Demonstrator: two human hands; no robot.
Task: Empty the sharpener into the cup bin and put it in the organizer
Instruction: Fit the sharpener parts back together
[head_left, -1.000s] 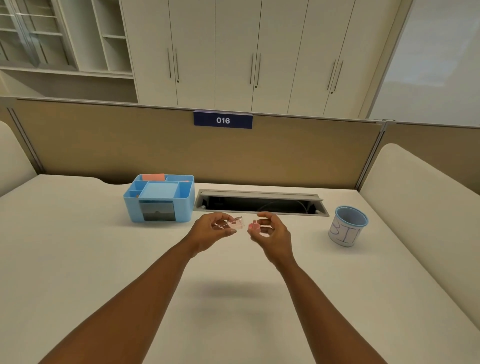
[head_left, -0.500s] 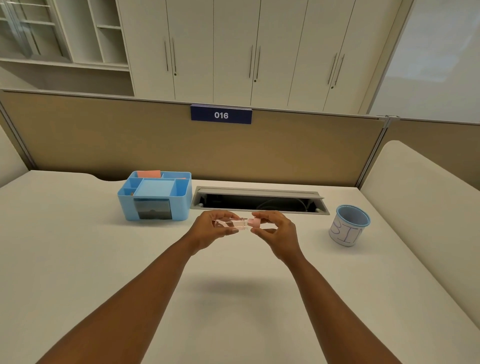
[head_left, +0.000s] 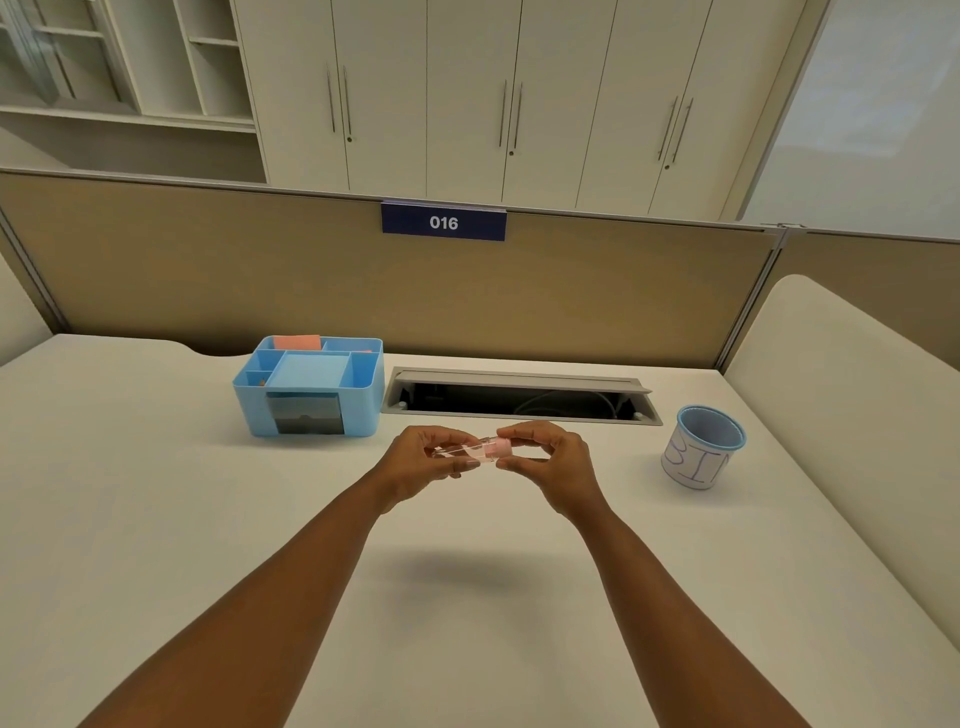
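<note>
Both hands hold a small sharpener (head_left: 480, 450) above the middle of the desk. Its clear case sits in my left hand (head_left: 423, 461), pinched between thumb and fingers. My right hand (head_left: 553, 460) pinches the pink end, which meets the clear case. The blue organizer (head_left: 311, 387) with several compartments stands at the back left, just beyond my left hand. A white cup bin (head_left: 702, 449) with a blue rim and "BIN" written on it stands to the right, well apart from my right hand.
An open cable tray (head_left: 519, 397) with a raised grey lid runs along the back of the desk between organizer and cup. A tan partition (head_left: 208, 270) with a "016" sign closes the back. A pink pad (head_left: 297, 342) sits in the organizer's rear slot.
A second ago the clear case and the pink part were held apart, one in each hand. The hands have come together and the two parts now meet.
</note>
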